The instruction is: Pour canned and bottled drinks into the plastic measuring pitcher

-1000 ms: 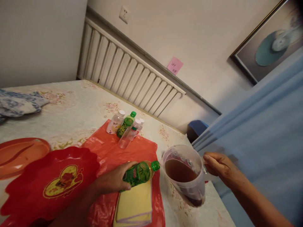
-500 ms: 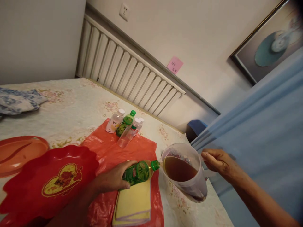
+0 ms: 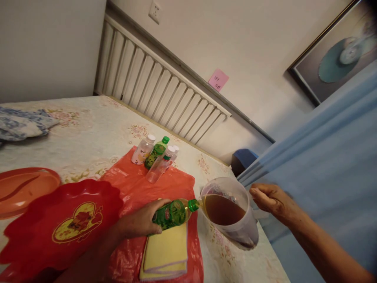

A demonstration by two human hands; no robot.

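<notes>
Left hand (image 3: 138, 222): grip closed around green bottle (image 3: 173, 213), held tilted. Right hand (image 3: 272, 198): grip closed on handle of pitcher (image 3: 232, 214), spout touching bottle mouth.

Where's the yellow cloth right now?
In the head view, low and centre: the folded yellow cloth lies on the red plastic bag, just below the green bottle in the left hand.

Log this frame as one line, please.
left hand: grips green bottle | right hand: tilts pitcher to bottle mouth | below: yellow cloth
</notes>
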